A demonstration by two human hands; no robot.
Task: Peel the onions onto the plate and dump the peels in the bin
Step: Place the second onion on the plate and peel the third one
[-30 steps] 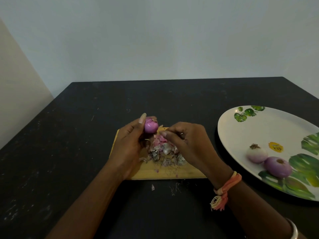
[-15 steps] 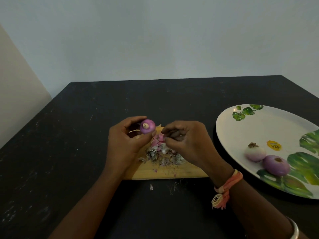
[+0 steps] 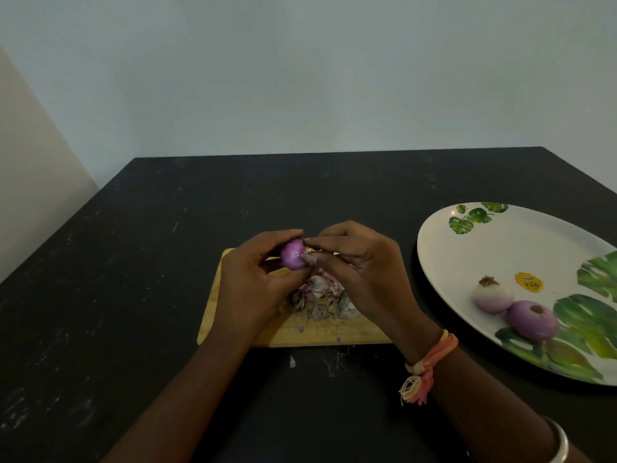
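My left hand (image 3: pixel 248 289) grips a small purple onion (image 3: pixel 292 254) above a wooden cutting board (image 3: pixel 213 312). My right hand (image 3: pixel 360 272) meets it from the right, its fingertips pinching at the onion's pale end. A heap of pink and grey peels (image 3: pixel 320 300) lies on the board beneath both hands. At the right, a large white plate with green leaf prints (image 3: pixel 494 242) holds two peeled onions, one pale (image 3: pixel 493 296) and one purple (image 3: pixel 532 320). No bin is in view.
The board and plate sit on a black table (image 3: pixel 133 262) against a pale wall. Small peel scraps (image 3: pixel 292 361) and root threads lie on the table just in front of the board. The plate runs past the frame's right edge.
My right hand has moved left from above the peel heap up to the onion. My left hand has turned the onion, so its shiny side now faces me.
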